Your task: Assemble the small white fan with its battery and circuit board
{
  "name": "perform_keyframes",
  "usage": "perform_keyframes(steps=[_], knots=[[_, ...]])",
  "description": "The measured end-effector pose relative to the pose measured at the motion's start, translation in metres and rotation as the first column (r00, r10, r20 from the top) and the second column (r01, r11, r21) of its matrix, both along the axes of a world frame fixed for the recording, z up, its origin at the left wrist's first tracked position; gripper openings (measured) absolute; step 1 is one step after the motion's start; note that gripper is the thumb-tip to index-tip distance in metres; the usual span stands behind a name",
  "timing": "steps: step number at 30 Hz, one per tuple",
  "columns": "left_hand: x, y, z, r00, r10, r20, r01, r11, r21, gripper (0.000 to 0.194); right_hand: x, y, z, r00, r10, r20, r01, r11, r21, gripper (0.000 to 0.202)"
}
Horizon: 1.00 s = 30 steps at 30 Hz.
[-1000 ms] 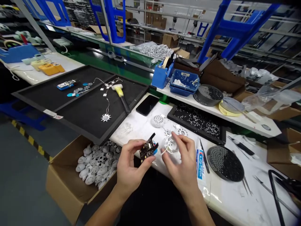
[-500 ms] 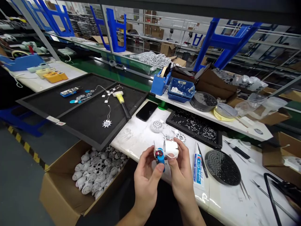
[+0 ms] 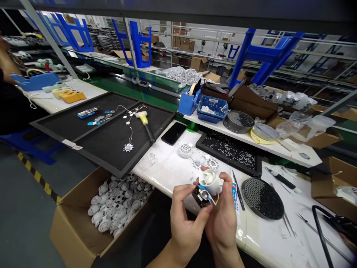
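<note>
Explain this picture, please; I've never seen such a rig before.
No machine works here: these are a person's bare hands, seen from a camera worn on their head, looking forward and down. The left hand grips a dark circuit board; the right hand holds a white fan housing, with wires between the two parts. On the white bench lie a black phone, a white domed grille and a dark tray of small white pieces. A cardboard box of white parts stands lower left.

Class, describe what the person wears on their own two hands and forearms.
The left hand and right hand are both ungloved. No ring shows on the visible fingers, and no watch or bracelet on either wrist. The forearms are bare where they show, with no sleeve in view.
</note>
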<state>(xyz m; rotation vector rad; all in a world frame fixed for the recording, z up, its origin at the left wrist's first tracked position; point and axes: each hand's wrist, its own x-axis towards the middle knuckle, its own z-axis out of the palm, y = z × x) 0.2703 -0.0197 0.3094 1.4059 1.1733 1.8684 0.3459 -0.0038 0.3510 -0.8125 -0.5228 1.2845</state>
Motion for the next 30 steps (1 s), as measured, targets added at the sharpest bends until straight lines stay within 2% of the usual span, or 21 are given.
perform_keyframes(steps=[2, 4, 6, 9, 12, 14, 15, 16, 18, 20, 22, 24, 26, 27, 28, 29, 30], knots=[[0.002, 0.001, -0.001, 0.994, 0.025, -0.104, -0.013, 0.994, 0.111, 0.050, 0.000, 0.000, 0.000, 0.999, -0.022, 0.044, 0.024, 0.998, -0.062, 0.039], [0.002, 0.003, -0.001, 0.982, 0.064, -0.180, -0.024, 0.976, 0.219, 0.053, 0.001, 0.000, 0.001, 0.999, 0.019, 0.044, -0.015, 0.997, -0.079, 0.047], [0.001, 0.005, -0.001, 0.975, 0.036, -0.218, 0.022, 0.966, 0.256, 0.053, 0.002, 0.000, 0.001, 1.000, 0.027, 0.012, -0.026, 0.998, -0.062, 0.047], [-0.007, 0.008, 0.002, 0.944, -0.213, -0.251, 0.262, 0.948, 0.181, 0.051, 0.005, -0.002, 0.003, 0.994, -0.110, -0.014, 0.110, 0.994, -0.010, 0.038], [-0.022, 0.013, 0.008, 0.827, -0.497, -0.263, 0.536, 0.838, 0.099, 0.056, 0.011, -0.005, 0.005, 0.974, -0.227, -0.022, 0.227, 0.973, 0.029, 0.034], [-0.030, 0.016, 0.012, 0.761, -0.589, -0.272, 0.629, 0.772, 0.091, 0.061, 0.014, -0.006, 0.007, 0.975, -0.220, -0.024, 0.221, 0.974, 0.059, 0.033], [-0.032, 0.017, 0.012, 0.764, -0.584, -0.273, 0.626, 0.773, 0.100, 0.060, 0.014, -0.006, 0.008, 0.980, -0.198, -0.023, 0.199, 0.977, 0.081, 0.032], [-0.031, 0.018, 0.012, 0.793, -0.546, -0.270, 0.590, 0.799, 0.116, 0.057, 0.015, -0.006, 0.009, 0.985, -0.172, -0.020, 0.173, 0.979, 0.106, 0.030], [-0.026, 0.016, 0.010, 0.878, -0.407, -0.249, 0.453, 0.877, 0.162, 0.048, 0.013, -0.007, 0.012, 0.992, -0.124, 0.002, 0.122, 0.979, 0.163, 0.028], [-0.018, 0.011, 0.005, 0.929, -0.294, -0.223, 0.340, 0.917, 0.208, 0.043, 0.012, -0.007, 0.014, 0.993, -0.105, 0.051, 0.091, 0.970, 0.224, 0.027], [-0.015, 0.008, 0.001, 0.935, -0.276, -0.221, 0.329, 0.910, 0.252, 0.044, 0.016, -0.007, 0.015, 0.988, -0.098, 0.120, 0.062, 0.961, 0.271, 0.026], [-0.021, 0.011, 0.000, 0.902, -0.308, -0.304, 0.388, 0.885, 0.256, 0.047, 0.028, -0.005, 0.016, 0.968, -0.102, 0.231, 0.033, 0.958, 0.284, 0.028], [-0.040, 0.025, 0.002, 0.844, -0.324, -0.427, 0.439, 0.875, 0.205, 0.050, 0.048, -0.001, 0.020, 0.879, -0.140, 0.455, 0.007, 0.960, 0.281, 0.036], [-0.052, 0.035, 0.004, 0.830, -0.309, -0.464, 0.426, 0.889, 0.168, 0.052, 0.060, 0.002, 0.024, 0.774, -0.163, 0.612, -0.026, 0.957, 0.288, 0.041], [-0.064, 0.047, 0.006, 0.842, -0.283, -0.460, 0.372, 0.921, 0.115, 0.052, 0.073, 0.006, 0.031, 0.605, -0.188, 0.773, -0.084, 0.951, 0.297, 0.043], [-0.076, 0.059, 0.008, 0.870, -0.248, -0.426, 0.300, 0.952, 0.057, 0.050, 0.085, 0.011, 0.040, 0.381, -0.197, 0.903, -0.194, 0.939, 0.286, 0.040], [-0.085, 0.070, 0.010, 0.901, -0.206, -0.382, 0.216, 0.976, -0.017, 0.046, 0.096, 0.016, 0.052, 0.159, -0.239, 0.958, -0.288, 0.917, 0.277, 0.036]])
